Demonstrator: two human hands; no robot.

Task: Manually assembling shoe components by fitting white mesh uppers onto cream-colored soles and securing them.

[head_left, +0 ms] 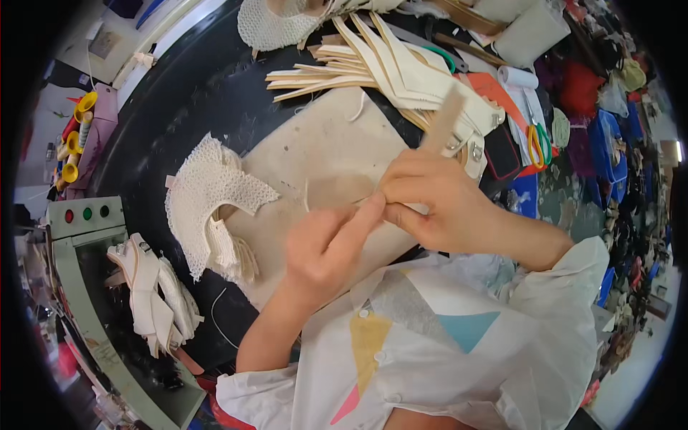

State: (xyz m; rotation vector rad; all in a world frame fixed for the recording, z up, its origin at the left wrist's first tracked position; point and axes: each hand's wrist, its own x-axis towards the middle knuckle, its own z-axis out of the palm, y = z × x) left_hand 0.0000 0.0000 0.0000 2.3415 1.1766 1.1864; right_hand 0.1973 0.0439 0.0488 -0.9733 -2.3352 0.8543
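My left hand (326,244) and my right hand (437,197) meet above a beige board (287,154) on the black table. Out of the top of my right hand sticks a flat tan strip (446,118), slightly blurred, with its lower part hidden in the grip. The left thumb and fingertips are pinched together against the right fingertips. Whatever lies between them is too small or covered to make out. Left of my hands, a stack of white woven mesh pieces (208,183) rests partly on the board.
Cream strap pieces with metal fittings (401,72) are piled at the far side. Scissors with yellow and green handles (536,143) and a dark phone (502,152) lie to the right. More white straps (154,294) sit by a green control box (89,215) at left.
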